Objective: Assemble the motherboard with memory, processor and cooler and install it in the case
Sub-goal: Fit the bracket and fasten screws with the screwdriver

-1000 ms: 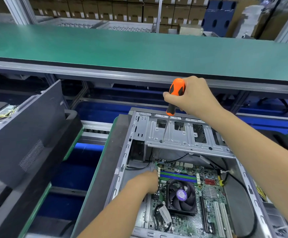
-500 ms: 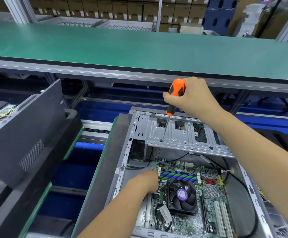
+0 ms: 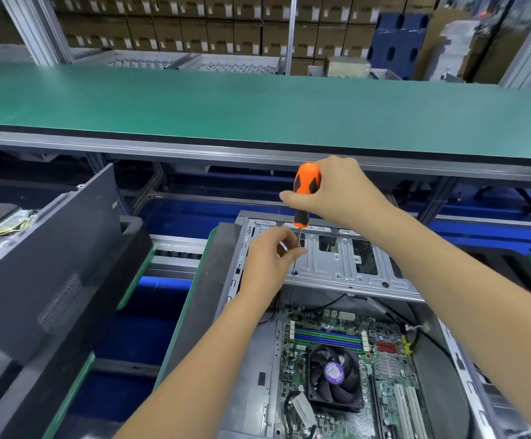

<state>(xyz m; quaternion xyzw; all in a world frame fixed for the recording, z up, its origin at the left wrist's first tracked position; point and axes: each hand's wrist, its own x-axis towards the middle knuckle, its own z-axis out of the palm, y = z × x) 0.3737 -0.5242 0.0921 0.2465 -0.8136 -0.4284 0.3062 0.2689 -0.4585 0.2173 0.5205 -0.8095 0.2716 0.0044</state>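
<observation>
An open grey computer case [image 3: 330, 267] lies in front of me with a green motherboard [image 3: 337, 331] inside it. A black cooler fan [image 3: 333, 377] with a purple label sits on the board, next to blue and green memory slots [image 3: 327, 335]. My right hand [image 3: 337, 191] grips the orange-and-black handle of a screwdriver [image 3: 305, 191], held upright with its tip in a hole of the metal drive bracket. My left hand [image 3: 270, 261] pinches the screwdriver's thin shaft just above the bracket.
A dark grey side panel [image 3: 45, 261] leans at the left. A long green workbench [image 3: 257, 103] runs across behind the case. Cardboard boxes [image 3: 194, 23] are stacked at the back. Black cables [image 3: 429, 340] run along the case's right side.
My left hand has lifted off the motherboard's upper left corner and risen to the screwdriver shaft. My right hand stays on the handle in about the same place.
</observation>
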